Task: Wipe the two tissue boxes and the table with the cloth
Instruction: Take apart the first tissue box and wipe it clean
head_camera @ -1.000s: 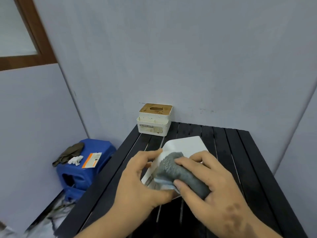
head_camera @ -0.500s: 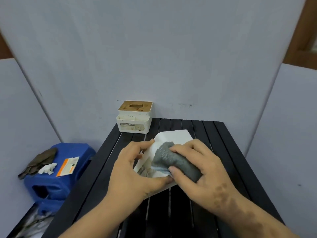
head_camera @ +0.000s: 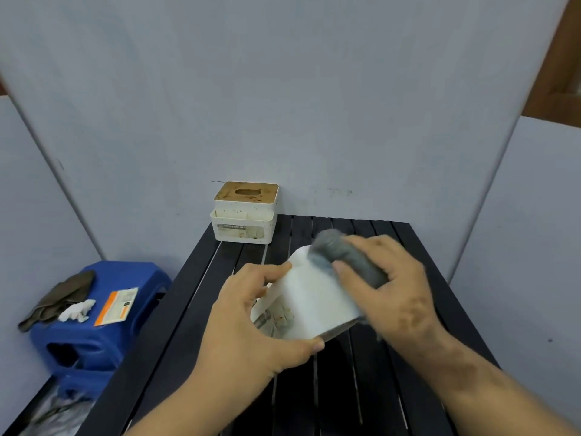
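Left hand (head_camera: 251, 316) grips tilted white plastic tissue box (head_camera: 314, 297), centre frame | right hand (head_camera: 393, 284) clutches grey cloth (head_camera: 339, 256) against it | rear cream tissue box (head_camera: 245, 215) label unreadable | black slatted table (head_camera: 361, 388)

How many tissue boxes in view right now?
2. One tissue box is tipped over mid-table, gripped by the left hand while the right hand rubs the cloth on it. The other tissue box stands upright at the table's far-left corner. None looks hidden.
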Tool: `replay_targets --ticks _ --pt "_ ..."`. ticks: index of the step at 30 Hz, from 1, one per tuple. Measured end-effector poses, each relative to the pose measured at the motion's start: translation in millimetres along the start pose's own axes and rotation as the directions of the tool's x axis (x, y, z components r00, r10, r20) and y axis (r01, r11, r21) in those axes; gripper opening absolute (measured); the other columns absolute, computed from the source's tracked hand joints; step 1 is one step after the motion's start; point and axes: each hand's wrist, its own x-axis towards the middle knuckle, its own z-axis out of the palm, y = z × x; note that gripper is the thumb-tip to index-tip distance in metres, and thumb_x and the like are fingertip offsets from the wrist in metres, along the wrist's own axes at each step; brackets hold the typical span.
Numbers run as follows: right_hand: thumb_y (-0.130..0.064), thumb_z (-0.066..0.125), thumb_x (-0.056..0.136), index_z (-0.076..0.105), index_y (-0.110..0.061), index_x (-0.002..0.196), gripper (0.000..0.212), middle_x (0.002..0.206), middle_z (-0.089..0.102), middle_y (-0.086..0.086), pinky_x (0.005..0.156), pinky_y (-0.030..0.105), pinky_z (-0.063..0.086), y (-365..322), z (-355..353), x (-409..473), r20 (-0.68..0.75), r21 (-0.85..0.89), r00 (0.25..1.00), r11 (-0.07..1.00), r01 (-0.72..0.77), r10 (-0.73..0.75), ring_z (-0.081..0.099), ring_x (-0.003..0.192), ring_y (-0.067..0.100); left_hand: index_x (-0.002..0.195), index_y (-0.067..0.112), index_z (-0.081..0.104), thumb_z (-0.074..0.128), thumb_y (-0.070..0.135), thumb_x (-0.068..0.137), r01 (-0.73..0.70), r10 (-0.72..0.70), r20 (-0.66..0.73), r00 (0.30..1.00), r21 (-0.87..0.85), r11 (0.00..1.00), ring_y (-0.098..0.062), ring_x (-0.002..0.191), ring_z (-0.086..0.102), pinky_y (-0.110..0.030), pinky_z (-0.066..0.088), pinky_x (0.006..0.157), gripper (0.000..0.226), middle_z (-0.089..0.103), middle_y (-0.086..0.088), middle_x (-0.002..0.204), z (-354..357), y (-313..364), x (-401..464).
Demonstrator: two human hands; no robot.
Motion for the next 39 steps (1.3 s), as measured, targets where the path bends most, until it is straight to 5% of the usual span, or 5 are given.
replay_targets --ticks 5,11,18,26,39 --pt "-0.032 0.065 0.094 0.071 -0.034 0.091 0.007 0.081 0.066 0.002 0.056 0.029 0.051 30 -18 9 -0.108 -0.084 0.961 0.961 -0.265 0.256 0.064 0.073 0.017 0.111 0.055 0.059 0.101 0.028 0.042 -0.023 0.023 0.023 0.999 0.001 1.000 0.006 0.111 0.051 -0.011 0.039 0.081 0.085 0.059 0.015 0.120 3 5 -6" --pt "-0.022 0.078 0.084 0.073 -0.032 0.117 0.035 0.099 0.061 -0.011 0.084 0.011 0.048 -16 7 -10 0.001 -0.044 1.000 0.999 0.024 -0.024 0.062 0.096 0.005 0.111 0.050 0.061 0.086 0.053 0.033 -0.054 0.054 -0.007 0.998 0.038 0.998 -0.002 0.108 0.056 -0.004 0.039 0.076 0.082 0.063 0.013 0.115 5 4 -2" --pt "-0.028 0.068 0.092 0.071 -0.032 0.097 0.007 0.086 0.067 -0.001 0.073 0.043 0.058 21 -18 6 -0.083 -0.066 0.970 0.970 -0.235 0.230 0.065 0.081 0.020 0.113 0.049 0.060 0.101 0.028 0.046 -0.010 0.010 0.001 1.000 0.038 0.999 0.006 0.113 0.053 -0.008 0.036 0.078 0.082 0.061 0.017 0.123 0 3 -5" --pt "-0.021 0.075 0.085 0.070 -0.024 0.122 0.038 0.104 0.059 -0.008 0.084 0.019 0.052 -14 3 -36 0.241 -0.017 0.948 0.976 0.216 -0.206 0.063 0.098 0.014 0.110 0.042 0.066 0.093 0.039 0.036 0.021 -0.023 -0.041 0.999 -0.052 0.998 0.004 0.103 0.060 0.001 0.042 0.070 0.078 0.068 0.024 0.107 -11 -8 2" --pt "-0.023 0.073 0.086 0.070 -0.025 0.122 0.037 0.107 0.058 -0.007 0.084 0.018 0.052 -12 -8 -55 0.235 -0.035 0.948 0.973 0.228 -0.214 0.062 0.100 0.013 0.111 0.042 0.063 0.100 0.020 0.048 0.017 -0.017 -0.045 0.999 -0.009 1.000 0.002 0.103 0.057 0.001 0.041 0.070 0.076 0.065 0.023 0.108 -7 -6 -4"
